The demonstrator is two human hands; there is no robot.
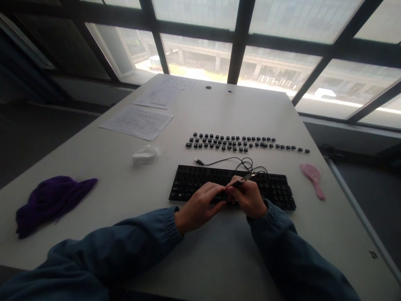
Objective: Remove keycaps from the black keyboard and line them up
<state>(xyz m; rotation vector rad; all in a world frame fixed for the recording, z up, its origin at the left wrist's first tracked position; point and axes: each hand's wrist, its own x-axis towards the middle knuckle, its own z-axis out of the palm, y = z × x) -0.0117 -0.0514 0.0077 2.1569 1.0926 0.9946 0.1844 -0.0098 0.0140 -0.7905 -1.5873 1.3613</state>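
A black keyboard (200,175) lies on the white table in front of me, with loose keycaps (233,143) set out in rows beyond it. My right hand (247,198) is closed around a slim dark tool with a shiny metal part (247,177), held slanted over the middle of the keyboard. Its exact kind is unclear, and its lower end is hidden among my fingers. My left hand (203,205) rests over the keyboard's near edge. The left fingers stretch towards my right fingertips, the thumb apart below them. The keys beneath both hands are covered.
A black USB cable (225,159) loops behind the keyboard. A pink hairbrush (313,177) lies at the right, a purple cloth (56,200) at the left. Crumpled white tissue (145,154) and printed sheets (138,121) lie farther back. Windows stand beyond the table's far edge.
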